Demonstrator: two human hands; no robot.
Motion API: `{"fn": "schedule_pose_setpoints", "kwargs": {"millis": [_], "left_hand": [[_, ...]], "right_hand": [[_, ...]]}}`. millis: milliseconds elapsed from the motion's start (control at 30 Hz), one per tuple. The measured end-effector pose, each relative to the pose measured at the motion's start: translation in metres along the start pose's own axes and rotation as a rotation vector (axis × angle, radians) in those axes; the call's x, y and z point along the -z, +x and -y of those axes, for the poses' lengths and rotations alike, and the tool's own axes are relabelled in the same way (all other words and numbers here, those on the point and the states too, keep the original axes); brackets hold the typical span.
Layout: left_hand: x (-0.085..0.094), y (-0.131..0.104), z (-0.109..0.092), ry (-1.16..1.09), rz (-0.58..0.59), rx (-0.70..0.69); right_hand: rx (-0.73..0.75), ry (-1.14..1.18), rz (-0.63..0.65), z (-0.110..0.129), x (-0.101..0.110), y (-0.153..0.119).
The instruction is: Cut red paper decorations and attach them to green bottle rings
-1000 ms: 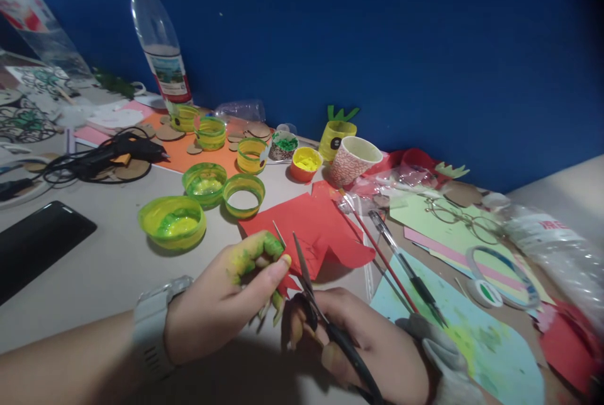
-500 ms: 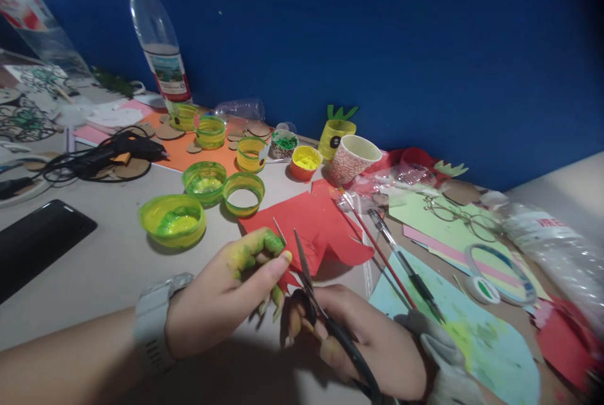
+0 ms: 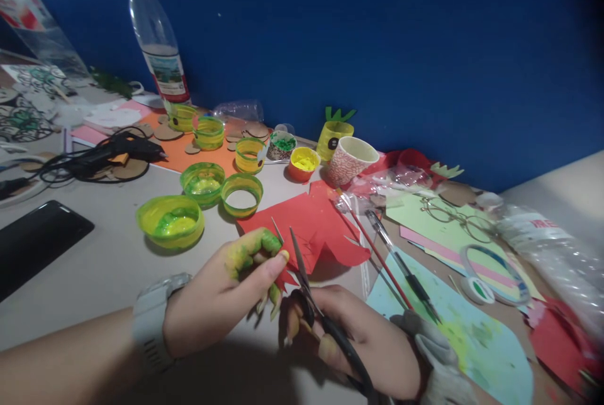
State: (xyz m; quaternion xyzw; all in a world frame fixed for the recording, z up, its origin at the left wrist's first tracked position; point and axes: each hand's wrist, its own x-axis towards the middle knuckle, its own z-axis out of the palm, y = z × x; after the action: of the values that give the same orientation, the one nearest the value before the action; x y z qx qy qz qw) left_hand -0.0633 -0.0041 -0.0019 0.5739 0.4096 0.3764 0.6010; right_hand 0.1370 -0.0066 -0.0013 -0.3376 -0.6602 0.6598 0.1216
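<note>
Black-handled scissors [image 3: 299,260] are in my right hand [image 3: 363,336], with fingers through the loops and the blades spread apart, pointing up and away. My left hand [image 3: 231,292], smeared with green and yellow paint, pinches a small cut piece of red paper [image 3: 285,280] between thumb and fingers. One blade lies close to the left thumb tip and forefinger. Part of the small piece is hidden behind my fingers. Just beyond both hands, a larger red paper sheet [image 3: 337,254] with cut edges and drawn lines lies on the table.
Green-yellow painted bottle rings [image 3: 242,204] and a painted bottle base [image 3: 165,238] stand left of centre. Behind are a yellow paint cup [image 3: 303,169] and a patterned paper cup [image 3: 346,169]. A paintbrush [image 3: 377,248], pen [image 3: 401,266], eyeglasses [image 3: 476,226] and phone [image 3: 42,248] lie around.
The whole view has shifted very slightly. My hands, the scissors and the red paper keep nearly the same positions relative to one another.
</note>
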Motion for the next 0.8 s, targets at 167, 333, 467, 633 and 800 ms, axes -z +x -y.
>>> {"fn": "schedule_pose_setpoints", "kwargs": {"millis": [167, 333, 467, 633, 800], "left_hand": [[-0.0006, -0.0017, 0.0012, -0.02, 0.002, 0.021], [-0.0001, -0.0032, 0.0005, -0.005, -0.009, 0.019], [-0.0008, -0.0004, 0.0001, -0.025, 0.003, 0.014], [-0.0012, 0.0002, -0.0017, -0.021, -0.002, 0.024], [0.0, -0.0016, -0.0024, 0.007, -0.004, 0.011]], "right_hand": [[-0.011, 0.08, 0.007, 0.0011, 0.0006, -0.0005], [-0.035, 0.1, 0.027, -0.0014, 0.0019, -0.0004], [-0.005, 0.116, 0.019, -0.0035, 0.0016, -0.0005], [-0.014, 0.104, 0.044, -0.0029, 0.0018, -0.0008], [-0.016, 0.084, 0.015, -0.0032, 0.0001, -0.0005]]}}
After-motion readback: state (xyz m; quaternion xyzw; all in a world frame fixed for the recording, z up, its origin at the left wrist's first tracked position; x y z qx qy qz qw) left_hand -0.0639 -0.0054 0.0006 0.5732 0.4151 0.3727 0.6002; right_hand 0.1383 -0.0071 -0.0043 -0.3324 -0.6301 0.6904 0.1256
